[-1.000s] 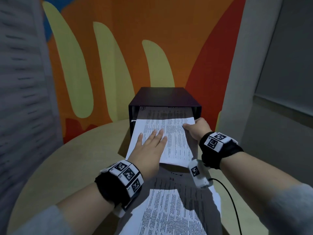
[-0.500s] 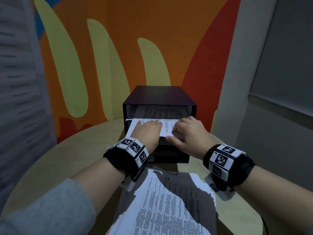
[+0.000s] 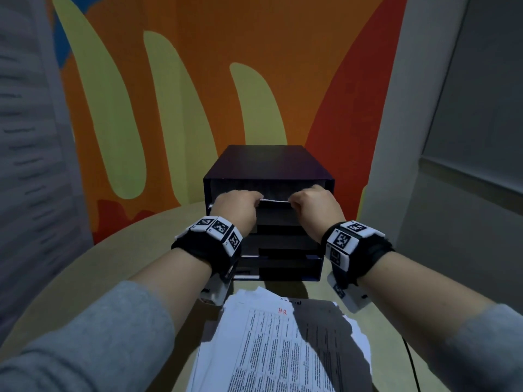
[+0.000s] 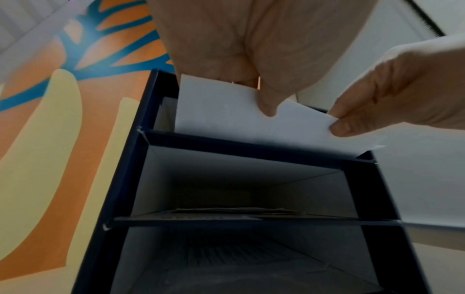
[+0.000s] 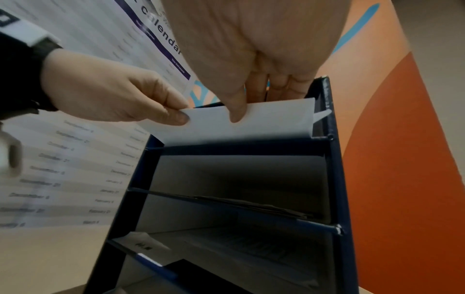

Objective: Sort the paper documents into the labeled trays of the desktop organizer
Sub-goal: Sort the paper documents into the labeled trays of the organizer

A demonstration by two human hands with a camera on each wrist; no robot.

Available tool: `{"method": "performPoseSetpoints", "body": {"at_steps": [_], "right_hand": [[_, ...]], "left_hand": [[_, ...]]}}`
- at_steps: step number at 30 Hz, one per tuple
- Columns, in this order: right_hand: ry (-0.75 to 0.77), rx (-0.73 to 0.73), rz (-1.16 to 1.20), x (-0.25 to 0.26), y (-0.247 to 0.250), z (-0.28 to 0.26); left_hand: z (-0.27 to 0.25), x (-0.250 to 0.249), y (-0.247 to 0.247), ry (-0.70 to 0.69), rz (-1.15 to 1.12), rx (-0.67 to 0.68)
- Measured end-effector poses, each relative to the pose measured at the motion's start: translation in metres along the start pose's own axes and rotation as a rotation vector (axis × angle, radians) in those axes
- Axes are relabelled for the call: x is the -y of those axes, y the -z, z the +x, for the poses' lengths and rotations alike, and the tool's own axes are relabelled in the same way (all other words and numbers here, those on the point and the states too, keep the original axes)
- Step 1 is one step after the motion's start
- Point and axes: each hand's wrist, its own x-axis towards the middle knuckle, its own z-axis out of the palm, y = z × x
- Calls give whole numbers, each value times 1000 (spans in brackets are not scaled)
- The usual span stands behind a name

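Note:
A dark blue desktop organizer (image 3: 268, 165) with stacked trays stands at the back of the round table. A white paper sheet (image 4: 226, 115) is almost fully inside its top tray, with only the front edge (image 3: 276, 200) showing. My left hand (image 3: 254, 203) pinches that edge on the left, thumb (image 4: 269, 107) underneath. At the right, my right hand (image 3: 294, 203) pinches the same edge, thumb (image 5: 236, 111) below the sheet. A stack of printed documents (image 3: 271, 349) lies on the table in front of me, the top one marked "HR" in red.
The tray below the top one holds a thin pile of papers (image 4: 239, 210), and a lower tray holds printed sheets (image 5: 251, 248) behind a small label (image 5: 143, 243). A calendar poster (image 5: 75, 159) hangs on the left wall. A black cable (image 3: 410, 360) runs over the table at right.
The sheet has slid from mostly outside the organizer to almost fully inside the top tray. Both hands moved forward with it to the tray's opening and now pinch its front edge.

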Motion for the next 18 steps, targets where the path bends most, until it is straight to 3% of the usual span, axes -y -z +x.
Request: {"method": "performPoseSetpoints", "body": {"at_steps": [7, 13, 15, 18], "right_hand": [[-135, 91, -73, 13, -11, 23], [-296, 196, 26, 12, -12, 50], [-291, 254, 9, 8, -16, 56], [-242, 352, -64, 1, -18, 61]], "left_hand": [[35, 4, -4, 244, -74, 199], [54, 12, -10, 270, -107, 283], [57, 13, -9, 266, -74, 319], [57, 15, -7, 229, -60, 268]]}}
